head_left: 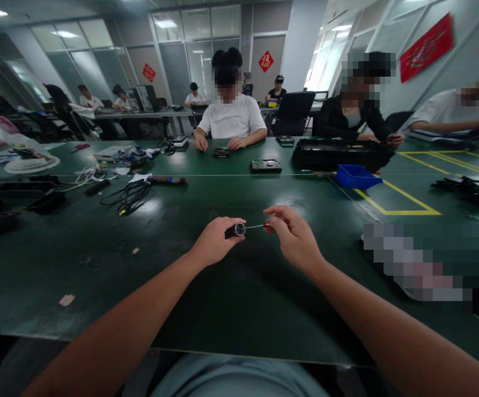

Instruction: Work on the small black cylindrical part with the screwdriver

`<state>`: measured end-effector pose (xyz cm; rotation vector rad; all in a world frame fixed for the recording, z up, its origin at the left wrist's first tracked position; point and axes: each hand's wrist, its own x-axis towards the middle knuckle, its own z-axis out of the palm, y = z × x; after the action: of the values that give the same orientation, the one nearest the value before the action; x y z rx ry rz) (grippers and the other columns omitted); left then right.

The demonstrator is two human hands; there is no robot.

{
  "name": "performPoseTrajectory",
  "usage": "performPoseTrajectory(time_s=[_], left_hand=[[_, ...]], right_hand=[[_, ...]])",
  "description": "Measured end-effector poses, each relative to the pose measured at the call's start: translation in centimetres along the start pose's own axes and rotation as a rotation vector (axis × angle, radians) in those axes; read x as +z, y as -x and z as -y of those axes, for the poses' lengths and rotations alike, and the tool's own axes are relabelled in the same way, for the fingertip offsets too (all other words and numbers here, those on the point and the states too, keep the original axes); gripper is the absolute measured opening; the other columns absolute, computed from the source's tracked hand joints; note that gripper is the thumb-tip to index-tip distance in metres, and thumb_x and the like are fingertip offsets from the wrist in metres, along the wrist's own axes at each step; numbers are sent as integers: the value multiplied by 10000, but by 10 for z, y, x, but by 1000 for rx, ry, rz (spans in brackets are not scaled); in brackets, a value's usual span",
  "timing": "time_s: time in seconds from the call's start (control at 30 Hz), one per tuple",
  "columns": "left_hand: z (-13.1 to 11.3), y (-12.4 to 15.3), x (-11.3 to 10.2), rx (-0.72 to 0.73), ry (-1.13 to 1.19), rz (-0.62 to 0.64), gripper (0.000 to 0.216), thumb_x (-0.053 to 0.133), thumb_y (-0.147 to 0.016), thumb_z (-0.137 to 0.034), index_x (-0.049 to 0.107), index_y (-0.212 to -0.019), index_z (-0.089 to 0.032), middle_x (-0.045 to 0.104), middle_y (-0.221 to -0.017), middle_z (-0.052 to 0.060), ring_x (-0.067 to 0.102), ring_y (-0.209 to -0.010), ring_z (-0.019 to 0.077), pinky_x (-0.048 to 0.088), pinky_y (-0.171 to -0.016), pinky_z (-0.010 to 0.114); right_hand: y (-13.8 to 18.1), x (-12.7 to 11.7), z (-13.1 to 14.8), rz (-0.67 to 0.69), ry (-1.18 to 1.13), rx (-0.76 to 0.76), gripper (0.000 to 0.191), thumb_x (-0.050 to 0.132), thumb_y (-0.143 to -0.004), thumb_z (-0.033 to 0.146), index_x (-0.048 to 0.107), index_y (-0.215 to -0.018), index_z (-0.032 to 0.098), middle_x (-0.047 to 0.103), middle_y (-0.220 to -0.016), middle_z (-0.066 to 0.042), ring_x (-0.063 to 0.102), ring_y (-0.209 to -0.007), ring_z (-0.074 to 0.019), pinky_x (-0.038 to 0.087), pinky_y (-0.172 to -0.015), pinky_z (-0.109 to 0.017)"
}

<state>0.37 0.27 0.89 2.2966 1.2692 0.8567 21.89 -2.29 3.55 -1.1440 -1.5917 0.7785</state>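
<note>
My left hand (pixel 213 242) is closed around a small black cylinder (pixel 239 229), whose round end with a pale ring faces right. From the other side, my right hand (pixel 297 238) pinches a screwdriver (pixel 256 226) with a thin metal shaft and a reddish handle end. Its shaft points left, and the tip meets the ringed end of the cylinder; whether it is inside cannot be made out. Fingers cover most of the handle. Both hands are held over the middle of the green table (pixel 231 298).
Beyond my hands lies a hard drive (pixel 266 165), near a long black tray (pixel 341 154) and a blue bin (pixel 357 176). Black cables (pixel 129 196) and a dark pen-shaped tool (pixel 167 180) are at left. A person (pixel 233 118) sits opposite. A blurred-out object (pixel 413 264) rests at right.
</note>
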Motion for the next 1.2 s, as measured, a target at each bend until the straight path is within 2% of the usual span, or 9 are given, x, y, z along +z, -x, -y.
performPoseTrajectory(time_s=[0.1,0.2,0.27,0.5,0.6,0.73,0.87,1.0,1.2], left_hand=[[-1,0,-1,-2,-2,-1,368,718,-868,-245,652,-1230,-257,697,-1129,29,614,-1052,225,470,-960,396],[-2,0,-1,-7,-3,1,361,719,-867,-239,655,-1222,-252,697,-1136,29,613,-1063,226,466,-965,399],[-2,-1,-1,-11,-3,6,363,721,-865,-233,656,-1222,-248,699,-1133,30,614,-1062,225,465,-971,400],[-1,-1,0,9,-4,11,364,728,-859,-224,663,-1216,-239,700,-1134,28,616,-1061,218,458,-991,390],[-1,-1,0,0,-3,15,362,726,-861,-227,661,-1217,-240,700,-1130,30,617,-1057,219,462,-982,387],[-1,-1,-1,-9,-6,12,365,722,-864,-235,658,-1223,-250,698,-1139,29,615,-1056,224,467,-969,396],[-2,0,-1,-1,-4,21,363,717,-869,-237,658,-1227,-248,697,-1143,34,613,-1062,228,462,-982,405],[-3,0,-2,-5,10,7,372,727,-865,-238,656,-1230,-236,698,-1138,33,614,-1063,224,460,-983,397],[-3,-1,0,-13,6,1,381,739,-854,-230,660,-1227,-244,702,-1128,31,617,-1055,226,467,-968,399]], right_hand=[[0,0,0,1,-21,-13,235,477,-976,388,636,-1041,228,677,-854,-27,674,-781,-186,526,-741,-347],[0,-1,2,-13,42,-13,323,409,-1006,449,636,-1021,220,634,-721,-7,633,-683,-175,490,-665,-325],[0,-2,2,-5,97,-8,308,407,-1008,429,629,-1041,218,603,-664,7,606,-649,-173,463,-632,-318],[0,-2,-3,17,88,-22,243,488,-944,294,570,-1162,225,657,-816,-13,647,-739,-189,473,-672,-332],[0,-2,-1,33,80,-22,201,500,-950,334,598,-1083,219,655,-805,-17,650,-746,-190,481,-689,-337],[-1,-2,2,26,108,0,287,436,-995,436,615,-1031,215,600,-682,6,601,-651,-174,448,-623,-324],[0,-2,0,22,89,-3,257,466,-982,384,567,-1150,218,564,-673,24,572,-632,-171,435,-593,-319],[1,0,-4,-8,39,-32,326,522,-953,368,489,-1239,216,614,-764,2,616,-693,-189,475,-634,-342],[1,1,-4,-80,-2,-24,198,582,-919,384,574,-1026,217,689,-861,-46,678,-801,-213,515,-731,-379]])
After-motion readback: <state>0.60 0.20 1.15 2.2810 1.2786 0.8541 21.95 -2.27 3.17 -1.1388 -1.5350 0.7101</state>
